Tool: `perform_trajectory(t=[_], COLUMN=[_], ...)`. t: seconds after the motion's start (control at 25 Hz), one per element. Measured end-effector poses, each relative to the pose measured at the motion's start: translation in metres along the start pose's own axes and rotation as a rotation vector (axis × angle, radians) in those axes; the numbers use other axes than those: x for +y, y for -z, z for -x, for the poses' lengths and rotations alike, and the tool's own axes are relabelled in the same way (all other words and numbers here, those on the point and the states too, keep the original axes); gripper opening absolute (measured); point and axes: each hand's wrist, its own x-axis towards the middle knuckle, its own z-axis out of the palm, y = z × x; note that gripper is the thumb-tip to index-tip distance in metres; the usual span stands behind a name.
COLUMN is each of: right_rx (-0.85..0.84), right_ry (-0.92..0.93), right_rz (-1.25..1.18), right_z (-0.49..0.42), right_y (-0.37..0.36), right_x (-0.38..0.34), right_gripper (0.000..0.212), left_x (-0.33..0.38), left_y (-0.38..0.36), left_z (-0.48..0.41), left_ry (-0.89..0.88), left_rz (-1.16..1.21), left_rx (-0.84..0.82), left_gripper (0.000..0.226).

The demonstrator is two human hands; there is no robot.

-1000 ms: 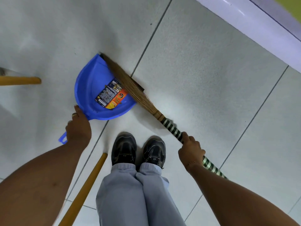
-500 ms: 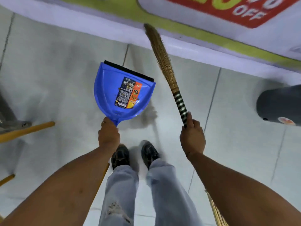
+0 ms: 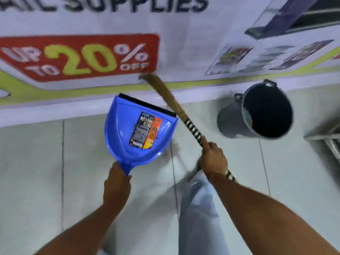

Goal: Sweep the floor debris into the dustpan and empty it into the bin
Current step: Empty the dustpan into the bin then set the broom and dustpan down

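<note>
A blue dustpan (image 3: 121,129) with a black lip and a printed label is held above the tiled floor, my left hand (image 3: 117,183) shut on its handle. A few small dark specks lie inside it near the label. My right hand (image 3: 213,159) grips the striped handle of a straw broom (image 3: 165,96), whose bristles point up toward the wall banner. A dark round bin (image 3: 266,111) stands open on the floor to the right of the broom, apart from both hands.
A wall banner (image 3: 79,56) with a red "20% off" panel runs along the far side above a white skirting. Grey floor tiles (image 3: 36,172) stretch to the left. My leg in grey trousers (image 3: 198,208) is below. A metal frame (image 3: 329,138) sits at the right edge.
The dustpan and broom have been lifted off the floor and carried toward the wall. The view has swung up and right, bringing the bin fully into sight.
</note>
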Motion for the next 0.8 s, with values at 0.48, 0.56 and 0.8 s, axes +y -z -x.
perform_trajectory(t=[0.48, 0.56, 0.8], right_rx=[-0.486, -0.523, -0.477], right_ry=[-0.225, -0.168, -0.107], right_rz=[-0.050, -0.029, -0.018], right_z=[-0.094, -0.102, -0.113], right_y=[0.077, 0.084, 0.098], right_x=[0.232, 0.230, 0.224], right_gripper=[0.050, 0.050, 0.051], left_x=[0.388, 0.426, 0.483], left_y=[-0.188, -0.202, -0.206], left_z=[-0.007, -0.008, -0.023], left_ry=[-0.413, -0.447, -0.486], left_rz=[-0.413, -0.580, -0.669], left_rx=[-0.368, -0.455, -0.743], left_gripper=[0.056, 0.045, 0.030])
